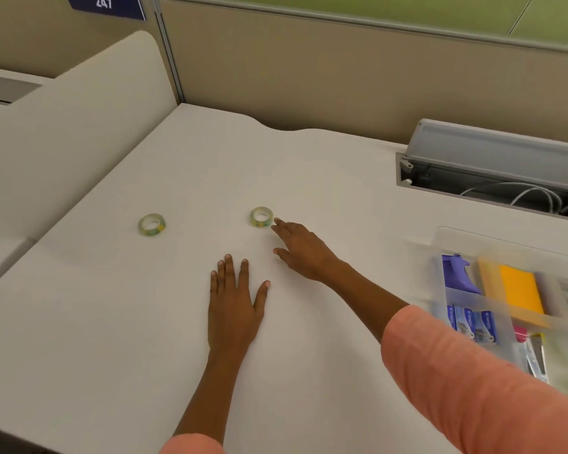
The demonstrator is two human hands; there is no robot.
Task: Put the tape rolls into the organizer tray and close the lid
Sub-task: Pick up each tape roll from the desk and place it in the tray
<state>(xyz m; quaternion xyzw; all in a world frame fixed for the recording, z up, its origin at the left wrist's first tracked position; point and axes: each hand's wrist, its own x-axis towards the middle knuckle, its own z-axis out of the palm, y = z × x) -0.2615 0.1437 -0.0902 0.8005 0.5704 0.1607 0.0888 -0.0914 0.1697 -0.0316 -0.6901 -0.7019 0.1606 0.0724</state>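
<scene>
Two small clear tape rolls with green-yellow cores lie flat on the white desk: one tape roll (151, 225) at the left, another tape roll (261, 217) near the middle. My right hand (300, 249) reaches toward the middle roll, its fingertips touching or just beside the roll's right side, fingers apart and holding nothing. My left hand (233, 298) rests flat on the desk, palm down, fingers spread. The clear plastic organizer tray (446, 239) sits at the right edge, its lid open, with a purple tool, orange pads and small blue boxes in its compartments.
An open grey cable hatch (492, 158) with white cables sits at the back right of the desk. Beige partition walls (309, 70) close off the back. A padded divider (79, 119) borders the desk's left side.
</scene>
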